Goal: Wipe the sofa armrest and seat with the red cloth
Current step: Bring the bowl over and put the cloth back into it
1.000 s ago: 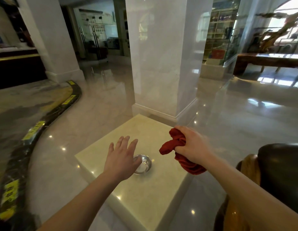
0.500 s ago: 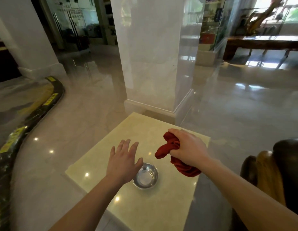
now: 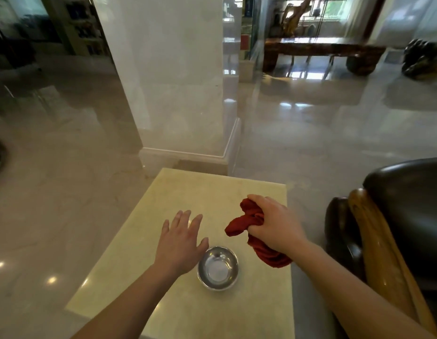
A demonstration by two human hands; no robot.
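Note:
My right hand [image 3: 276,227] is shut on the bunched red cloth [image 3: 246,221], held over the right part of a cream stone table [image 3: 178,192]. Part of the cloth hangs below my fist. My left hand [image 3: 180,241] is flat and open above the table, fingers spread, just left of a small steel bowl [image 3: 217,267]. The sofa stands at the right edge of the view: a dark leather armrest top [image 3: 408,182] with a curved wooden armrest front [image 3: 374,241]. The seat is out of sight.
A white marble pillar [image 3: 178,81] rises just behind the table. Glossy stone floor [image 3: 322,133] surrounds it. A heavy wooden bench [image 3: 322,48] stands far back right, with a dark carved piece [image 3: 423,59] at the far right edge.
The view has swung right and tilted down, bringing the sofa armrest further into view. Both hands hold nearly the same pose over the table, the cloth still in my right fist.

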